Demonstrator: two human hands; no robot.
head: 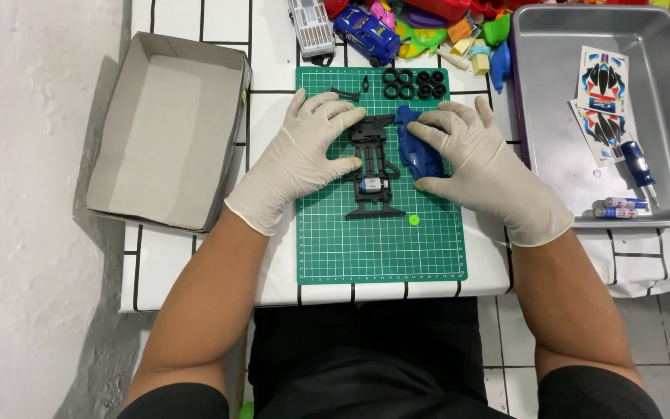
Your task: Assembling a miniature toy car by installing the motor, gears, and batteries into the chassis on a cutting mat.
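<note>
Left grip: the left hand [304, 151] lies flat and spread, its fingertips touching the black toy-car chassis [372, 167], clamped on nothing.
Right grip: the right hand [471, 159] rests open over the blue car body shell [415, 147], fingers apart.
Place: both parts lie mid green cutting mat [381, 248], chassis left of shell.
Handling: light, stiff plastic, probably brittle at thin struts; best held by the long side rails.
Pose: forearms reach in from the near edge, palms down.
Around: black tyres [415, 84] far; grey cardboard box [168, 128] left; metal tray [661, 101] right, on the tabletop [164, 271].

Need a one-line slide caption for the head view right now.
Gloved left hand on a black chassis, right hand on a blue body shell, over a green mat.
</note>
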